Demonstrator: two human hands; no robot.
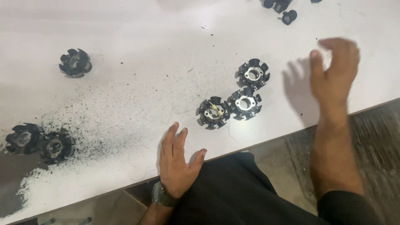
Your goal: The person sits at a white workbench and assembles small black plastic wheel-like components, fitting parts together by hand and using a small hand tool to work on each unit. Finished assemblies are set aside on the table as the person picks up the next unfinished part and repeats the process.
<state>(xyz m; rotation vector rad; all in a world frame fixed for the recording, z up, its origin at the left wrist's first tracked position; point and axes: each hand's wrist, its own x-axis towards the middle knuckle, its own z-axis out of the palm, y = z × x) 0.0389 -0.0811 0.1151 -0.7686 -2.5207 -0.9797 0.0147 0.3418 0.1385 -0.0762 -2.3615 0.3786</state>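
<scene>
My left hand point(177, 160) lies flat and open on the white table point(137, 50) near its front edge, holding nothing. Three black round stator cores sit close together just right of it: one with a cream piece inside point(213, 112), one beside it point(244, 103), and one behind them point(253, 73). My right hand point(333, 73) hovers above the table's right side, blurred, fingers curled loosely and apart, with nothing visible in it. It is right of the three cores and not touching them.
A lone black core point(75, 63) lies at the far left. Two more cores point(23, 138) point(56, 146) sit at the left edge amid scattered black dust and thin wire strands. Other dark parts point(283, 9) lie at the top edge. A watch point(162, 196) is on my left wrist.
</scene>
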